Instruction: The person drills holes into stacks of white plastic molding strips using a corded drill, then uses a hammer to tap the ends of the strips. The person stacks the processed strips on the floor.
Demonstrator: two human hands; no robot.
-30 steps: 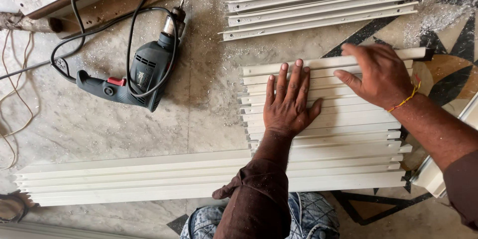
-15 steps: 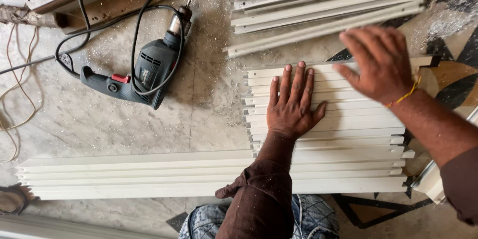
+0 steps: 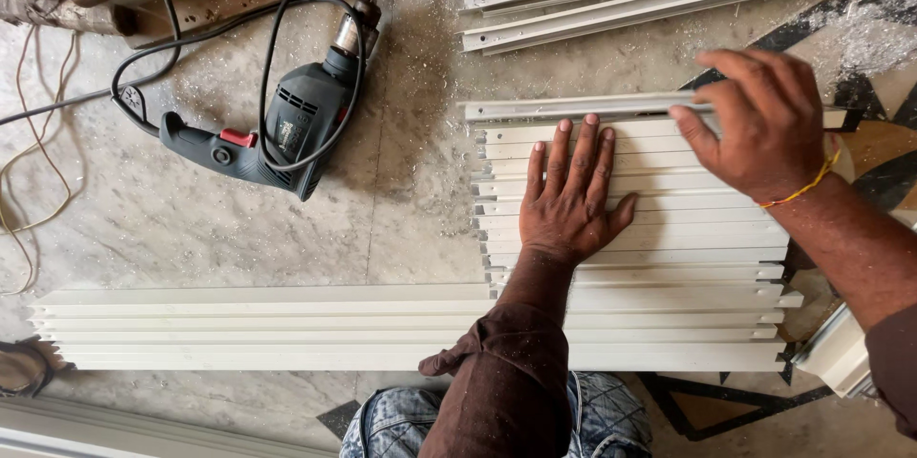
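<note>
- Dusty marble floor [image 3: 191, 229] carries everything.
- Short white slats [image 3: 669, 229] lie stacked side by side, near the corded drill [image 3: 287, 128].
- Left hand [image 3: 571, 200] rests flat on them, fingers spread.
- Right hand [image 3: 759, 124] has its grip closed on the top slat [image 3: 573, 107].

Feed looks pretty good from my end: bright, even daylight, nothing dim. Shadows are soft and short; the drill [image 3: 287, 124] drops a faint one on the floor [image 3: 401, 210] just below and right of its body, and the left hand [image 3: 570, 195] barely shades the white slats [image 3: 650, 219]. The slats run close to blown out, so I lose some edge detail between them. No hard glare off the floor. Focus is sharp in the middle. The right hand [image 3: 764, 124] looks slightly soft. Straight slats bow a little near the frame edges.
</note>
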